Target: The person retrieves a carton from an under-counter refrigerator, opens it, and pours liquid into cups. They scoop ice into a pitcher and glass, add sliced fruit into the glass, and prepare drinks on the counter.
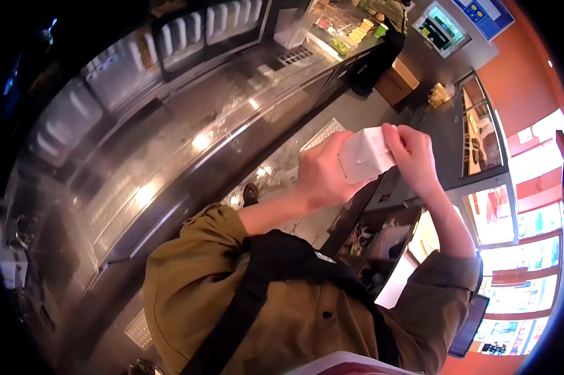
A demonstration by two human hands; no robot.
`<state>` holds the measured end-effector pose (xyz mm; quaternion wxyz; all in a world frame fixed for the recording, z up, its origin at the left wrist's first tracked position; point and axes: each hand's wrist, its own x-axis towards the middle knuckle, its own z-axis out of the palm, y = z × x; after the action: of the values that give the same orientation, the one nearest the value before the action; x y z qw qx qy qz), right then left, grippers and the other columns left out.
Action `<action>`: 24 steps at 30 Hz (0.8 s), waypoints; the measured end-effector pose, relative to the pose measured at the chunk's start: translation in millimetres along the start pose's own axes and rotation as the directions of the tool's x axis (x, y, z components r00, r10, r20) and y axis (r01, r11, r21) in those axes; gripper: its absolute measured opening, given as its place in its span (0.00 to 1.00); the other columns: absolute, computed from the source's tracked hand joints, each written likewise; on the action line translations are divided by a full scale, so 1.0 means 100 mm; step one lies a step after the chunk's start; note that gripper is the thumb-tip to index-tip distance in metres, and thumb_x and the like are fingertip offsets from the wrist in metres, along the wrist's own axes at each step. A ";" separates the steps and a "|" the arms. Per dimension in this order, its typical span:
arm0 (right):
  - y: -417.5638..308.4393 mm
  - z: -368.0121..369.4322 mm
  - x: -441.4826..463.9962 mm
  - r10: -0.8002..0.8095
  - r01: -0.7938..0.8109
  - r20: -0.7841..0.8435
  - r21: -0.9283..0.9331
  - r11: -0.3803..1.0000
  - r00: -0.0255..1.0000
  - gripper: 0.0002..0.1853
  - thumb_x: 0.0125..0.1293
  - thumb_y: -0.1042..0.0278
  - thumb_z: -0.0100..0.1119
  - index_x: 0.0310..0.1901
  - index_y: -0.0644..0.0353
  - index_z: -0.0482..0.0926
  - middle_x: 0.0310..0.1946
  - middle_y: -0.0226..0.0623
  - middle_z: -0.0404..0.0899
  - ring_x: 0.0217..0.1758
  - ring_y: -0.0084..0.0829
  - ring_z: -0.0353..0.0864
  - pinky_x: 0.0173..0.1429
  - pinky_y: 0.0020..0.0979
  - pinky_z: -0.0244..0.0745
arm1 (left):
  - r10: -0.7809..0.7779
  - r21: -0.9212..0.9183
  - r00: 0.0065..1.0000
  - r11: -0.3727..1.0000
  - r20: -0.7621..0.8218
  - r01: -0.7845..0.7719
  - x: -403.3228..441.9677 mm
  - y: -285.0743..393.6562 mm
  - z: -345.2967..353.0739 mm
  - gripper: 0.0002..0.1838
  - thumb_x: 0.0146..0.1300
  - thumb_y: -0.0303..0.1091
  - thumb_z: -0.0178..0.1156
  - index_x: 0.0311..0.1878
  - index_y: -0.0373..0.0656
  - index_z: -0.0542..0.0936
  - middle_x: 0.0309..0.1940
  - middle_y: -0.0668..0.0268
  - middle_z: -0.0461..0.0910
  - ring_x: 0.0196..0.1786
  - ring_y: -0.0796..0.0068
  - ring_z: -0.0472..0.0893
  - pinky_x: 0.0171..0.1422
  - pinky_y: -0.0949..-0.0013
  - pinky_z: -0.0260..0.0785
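A small white paper carton (pixel 364 154) is held up in front of my chest, tilted, with faint print on one side. My left hand (pixel 322 169) is wrapped round its lower left part, the thumb lying along the top. At its upper right end, my right hand (pixel 413 153) pinches the edge between thumb and curled fingers. Part of the carton is covered by the fingers, and its inside does not show.
A long steel counter (pixel 226 125) runs along the left, with white containers behind it. Another person (pixel 385 47) stands at its far end, near a cardboard box (pixel 397 82). A dark cabinet (pixel 444 134) and a glass display case (pixel 482 128) stand on the right.
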<state>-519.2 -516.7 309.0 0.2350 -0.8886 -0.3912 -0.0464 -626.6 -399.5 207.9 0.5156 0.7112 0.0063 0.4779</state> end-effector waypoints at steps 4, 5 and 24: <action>0.25 -0.09 0.64 -0.001 0.002 0.065 -0.016 1.000 0.998 0.23 0.62 0.57 0.57 0.17 0.69 0.71 0.10 0.43 0.65 0.14 0.29 0.62 0.21 0.33 0.60 | 0.075 -0.221 0.990 0.974 0.115 -0.048 0.68 -0.61 0.20 0.34 0.37 0.38 0.77 0.48 0.35 0.74 0.35 0.59 0.80 0.36 0.69 0.82 0.43 0.70 0.73; 0.28 -0.17 0.78 -0.009 0.012 0.082 -0.032 0.999 0.997 0.23 0.61 0.58 0.57 0.17 0.69 0.70 0.10 0.42 0.64 0.14 0.28 0.61 0.20 0.33 0.59 | 0.108 -0.272 0.981 0.960 0.163 -0.061 0.89 -0.76 0.26 0.34 0.37 0.39 0.78 0.48 0.34 0.74 0.35 0.59 0.80 0.36 0.70 0.82 0.42 0.70 0.73; 1.71 -0.06 3.62 -0.542 0.643 0.361 -0.277 0.714 0.758 0.22 0.57 0.44 0.56 0.40 0.57 0.73 0.35 0.40 0.72 0.33 0.38 0.73 0.34 0.35 0.71 | 0.043 -0.625 0.787 0.635 0.616 0.454 3.16 -3.24 1.43 0.33 0.35 0.32 0.74 0.49 0.32 0.74 0.41 0.62 0.80 0.47 0.77 0.78 0.52 0.71 0.69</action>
<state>-146.7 -375.1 345.4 -0.0239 -0.7404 -0.6668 -0.0815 -200.2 -193.2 179.9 0.7901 0.5388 -0.2610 0.1316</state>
